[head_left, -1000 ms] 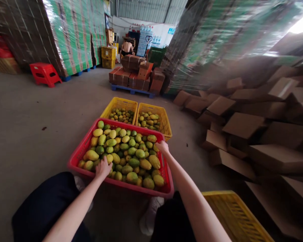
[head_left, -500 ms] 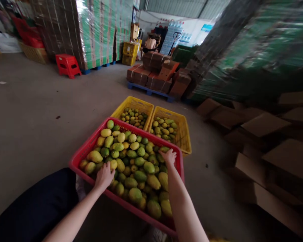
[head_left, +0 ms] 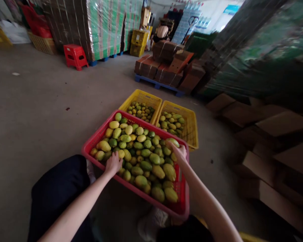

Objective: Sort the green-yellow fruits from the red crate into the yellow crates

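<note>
Flanking red crate (head_left: 183, 193): warehouse floor (head_left: 40, 111) (grey)

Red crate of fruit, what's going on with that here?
A person's right hand holds a green-yellow fruit at the far right corner of the red crate. The left hand touches a yellow fruit at its near left side. Two yellow crates, both holding fruit, stand just beyond.

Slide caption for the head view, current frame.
Right hand holds one fruit at the red crate; left hand touches another.

Yellow-green fruit (head_left: 146, 166) inside a red crate (head_left: 182, 194)
</note>
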`<state>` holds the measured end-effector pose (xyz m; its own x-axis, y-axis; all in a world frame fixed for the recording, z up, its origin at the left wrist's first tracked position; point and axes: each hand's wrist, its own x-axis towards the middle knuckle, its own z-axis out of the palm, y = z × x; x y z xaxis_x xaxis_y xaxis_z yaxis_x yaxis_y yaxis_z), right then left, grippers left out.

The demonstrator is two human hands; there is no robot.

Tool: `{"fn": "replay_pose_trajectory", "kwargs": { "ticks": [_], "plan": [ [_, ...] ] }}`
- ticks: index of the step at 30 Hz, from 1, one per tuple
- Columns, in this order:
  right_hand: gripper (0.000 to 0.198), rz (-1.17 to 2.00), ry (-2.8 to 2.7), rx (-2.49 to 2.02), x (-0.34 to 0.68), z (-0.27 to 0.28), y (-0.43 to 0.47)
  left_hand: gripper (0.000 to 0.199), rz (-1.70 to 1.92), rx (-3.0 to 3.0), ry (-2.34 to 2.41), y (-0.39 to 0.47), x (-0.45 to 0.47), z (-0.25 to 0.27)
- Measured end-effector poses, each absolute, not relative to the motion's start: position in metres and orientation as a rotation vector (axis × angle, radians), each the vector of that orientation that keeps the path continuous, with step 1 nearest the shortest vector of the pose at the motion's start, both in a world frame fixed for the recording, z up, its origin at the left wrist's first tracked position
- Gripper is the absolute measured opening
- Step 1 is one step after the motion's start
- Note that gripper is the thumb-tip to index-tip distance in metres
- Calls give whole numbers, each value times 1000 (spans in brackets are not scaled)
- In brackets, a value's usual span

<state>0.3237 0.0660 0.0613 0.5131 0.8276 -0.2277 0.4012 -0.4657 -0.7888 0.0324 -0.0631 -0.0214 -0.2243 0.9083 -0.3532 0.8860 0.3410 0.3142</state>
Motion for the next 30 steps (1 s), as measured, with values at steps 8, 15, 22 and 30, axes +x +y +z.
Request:
{"fn": "replay_pose_trajectory", "kwargs": {
  "ticks": [8, 15, 22, 30],
  "plan": [
    [34, 1390, -442, -986, 325, 176, -27, 45, 201, 1754, 2169, -58, 32, -11],
    [38, 1361, -324, -958, 322, 182, -57, 31, 322, 2000, 1615, 1, 129, -8],
    [36, 1448, -159, -984, 341, 173, -59, 37, 291, 2055, 1454, 63, 251, -17],
    [39, 1412, -119, -904, 355, 190, -89, 56, 266, 1950, 1320, 102, 309, -34]
  ]
}}
